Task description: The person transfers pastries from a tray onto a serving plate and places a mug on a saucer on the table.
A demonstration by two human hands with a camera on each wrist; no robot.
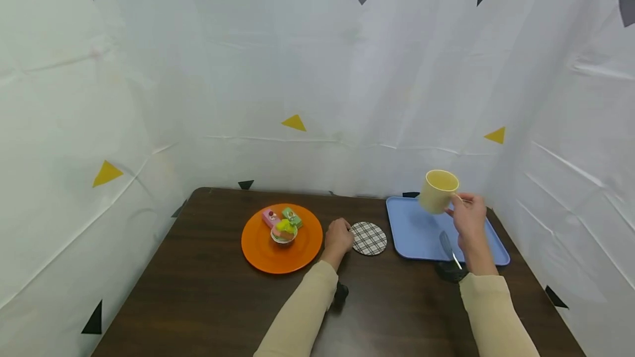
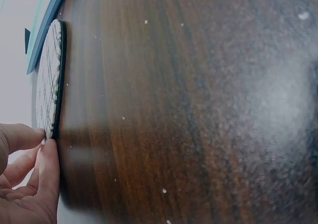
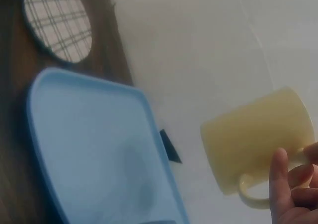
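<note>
A pale yellow mug [image 1: 439, 191] is up in the air over the blue tray [image 1: 415, 236], its handle gripped by my right hand [image 1: 469, 219]. In the right wrist view the mug [image 3: 258, 137] shows its side and handle, with fingers curled at the handle. My left hand [image 1: 339, 240] pinches the near-left edge of a round checked coaster [image 1: 369, 239]. The left wrist view has this coaster [image 2: 49, 80] on the table, thumb and fingertips at its rim. A spoon [image 1: 446, 245] lies across the tray's front edge, partly beside my right wrist.
Left of my left hand, an orange plate [image 1: 258, 249] bears a cupcake [image 1: 284, 232], a pink cake piece [image 1: 270, 217] and a green one [image 1: 291, 216]. The dark wooden table [image 1: 198, 291] ends at white curtains [image 1: 317, 70] behind and on both sides.
</note>
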